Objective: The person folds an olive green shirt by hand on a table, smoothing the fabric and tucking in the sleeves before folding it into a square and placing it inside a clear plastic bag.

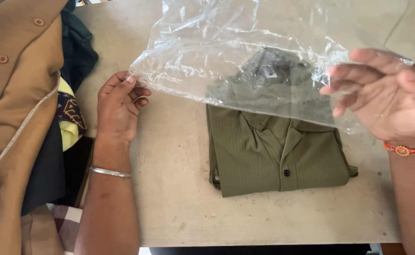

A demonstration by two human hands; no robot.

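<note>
Left hand [117, 106]: closest thing in view with its forearm, so starting here. It's pinching the left corner of the clear plastic bag [235, 56] between thumb and fingertips, other fingers curled in loosely.
Bangle [110, 173]: thin silver one on the left wrist, just below the hand.
Right hand [382, 97]: over at the right edge, fingers spread and pointing left, gripping the bag's right side. Plastic wraps over the fingertips a bit.
Thread band [408, 150]: orange-red, on the right wrist.
Plastic bag: crinkly, see-through, stretched between both hands and held up off the desk [169, 198]. It hangs over the top part of the shirt, so the collar shows through it kinda hazy.
Shirt [273, 156]: olive green, folded neat, lying flat on the desk between the two hands. Lower half sits out in the open, one dark button visible on the placket.
Clothes pile [23, 94]: left of the desk, a tan buttoned garment on top, with dark and yellow fabric tucked beside it.
</note>
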